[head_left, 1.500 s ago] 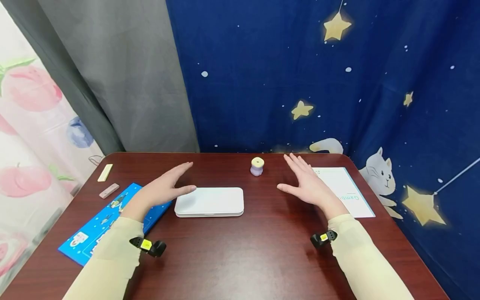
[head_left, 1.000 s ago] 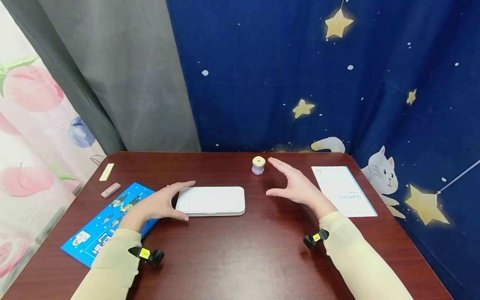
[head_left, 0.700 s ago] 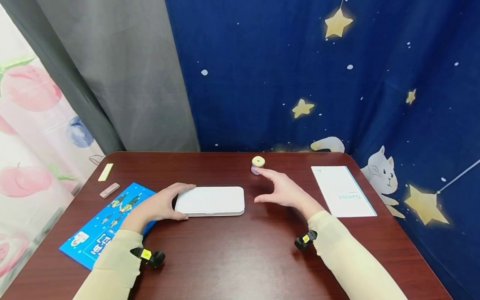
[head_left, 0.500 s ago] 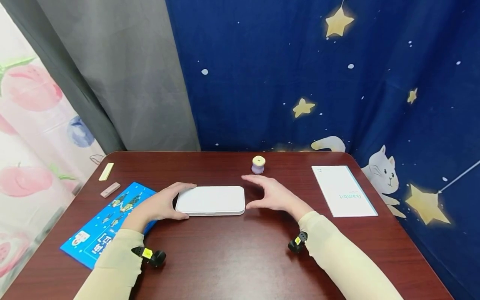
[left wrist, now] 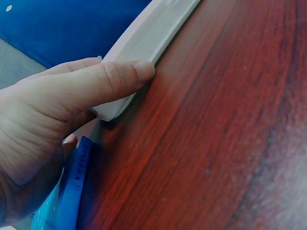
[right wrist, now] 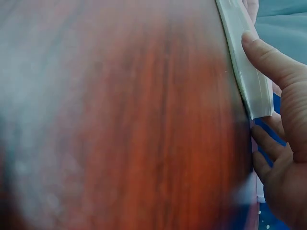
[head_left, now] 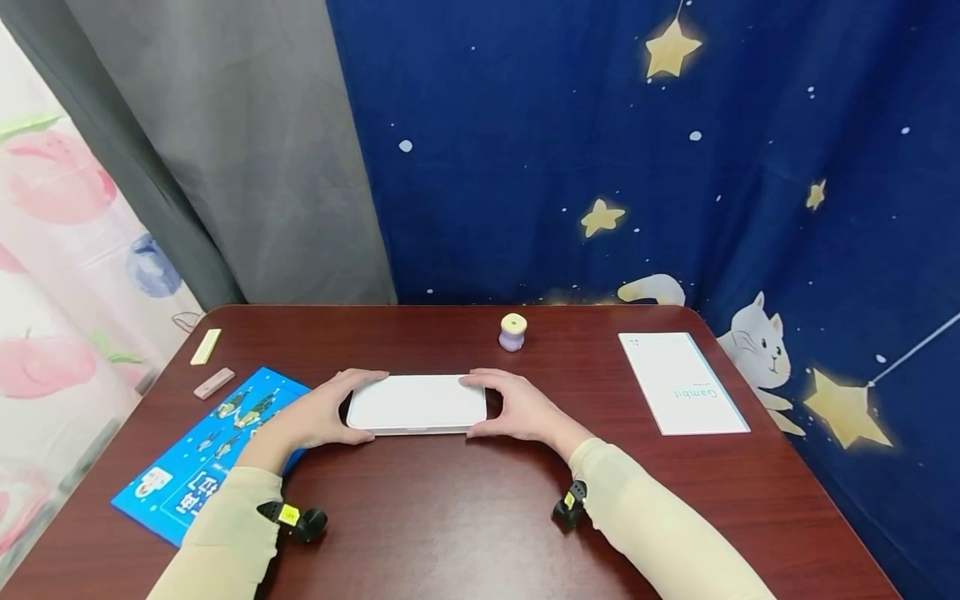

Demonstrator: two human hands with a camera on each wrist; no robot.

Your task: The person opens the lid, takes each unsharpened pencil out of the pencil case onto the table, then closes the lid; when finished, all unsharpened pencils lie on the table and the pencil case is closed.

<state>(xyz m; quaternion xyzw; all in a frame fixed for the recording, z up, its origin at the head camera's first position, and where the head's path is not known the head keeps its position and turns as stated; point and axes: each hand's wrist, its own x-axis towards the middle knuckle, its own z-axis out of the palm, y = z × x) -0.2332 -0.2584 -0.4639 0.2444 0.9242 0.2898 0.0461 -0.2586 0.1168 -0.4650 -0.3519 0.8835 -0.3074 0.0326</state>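
Note:
A flat white case [head_left: 417, 403] with rounded corners lies at the middle of the table. My left hand [head_left: 324, 412] grips its left end, thumb along the front side and fingers at the back. At the right end my right hand [head_left: 521, 407] holds it the same way. The left wrist view has the thumb pressed on the side of the case [left wrist: 136, 50]. In the right wrist view, the other thumb lies against the case's pale side [right wrist: 249, 72], with several fingers behind and below.
Beside my left forearm lies a blue printed box [head_left: 187, 467]. Behind it are a pinkish eraser-like block [head_left: 214, 383] and a pale yellow bar [head_left: 206, 347]. A purple and cream spool-shaped object [head_left: 513, 332] stands behind the case. To the right is a white booklet [head_left: 678, 383].
My left hand has come down onto the case's left end and gripped it. My right hand has moved left from beside the booklet and taken hold of the right end.

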